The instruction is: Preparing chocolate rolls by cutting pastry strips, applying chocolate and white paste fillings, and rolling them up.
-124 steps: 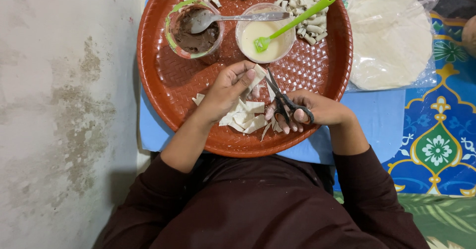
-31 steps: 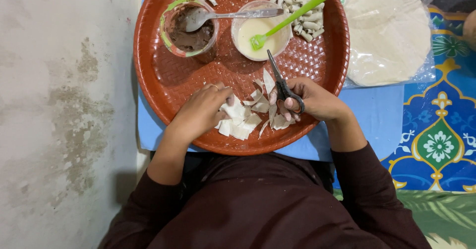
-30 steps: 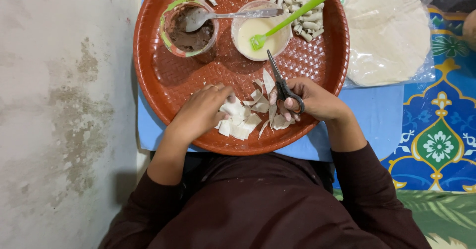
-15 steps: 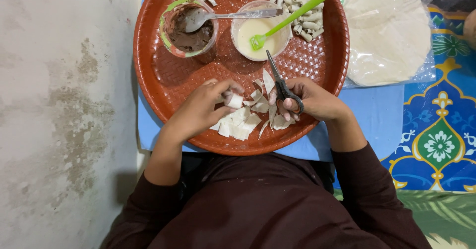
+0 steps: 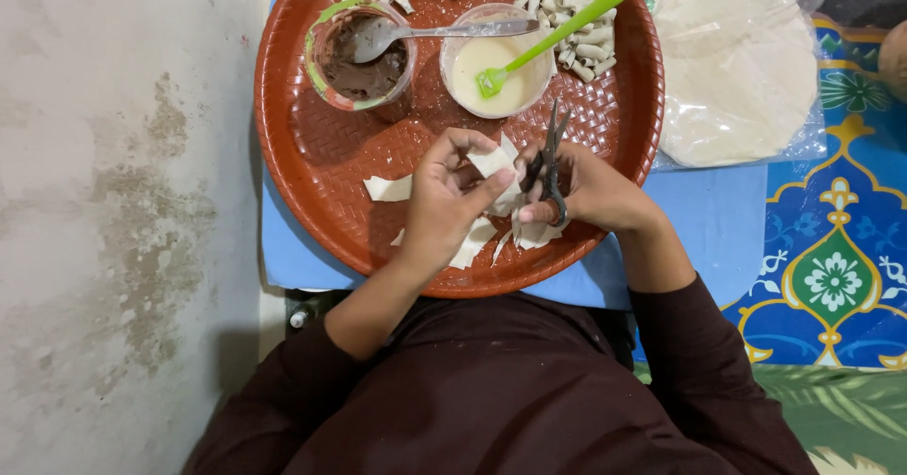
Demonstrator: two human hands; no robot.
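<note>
Now the left hand (image 5: 444,201) pinches a pale dough piece (image 5: 491,163) between thumb and fingers, just above the red tray (image 5: 312,154). Beside it, the right hand (image 5: 590,191) grips dark scissors (image 5: 548,163), blades pointing up toward the cream bowl (image 5: 496,59) with its green brush (image 5: 553,40). More cut scraps (image 5: 472,243) lie under both hands. A brown-filling cup (image 5: 364,59) holds a spoon (image 5: 435,33).

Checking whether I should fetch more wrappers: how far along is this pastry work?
Done: many small rolled pastries lie along the round red tray rim. In hand: the left hand holds a cut dough piece; the right hand holds dark scissors. Left: a stack of round flat wrappers.
</note>
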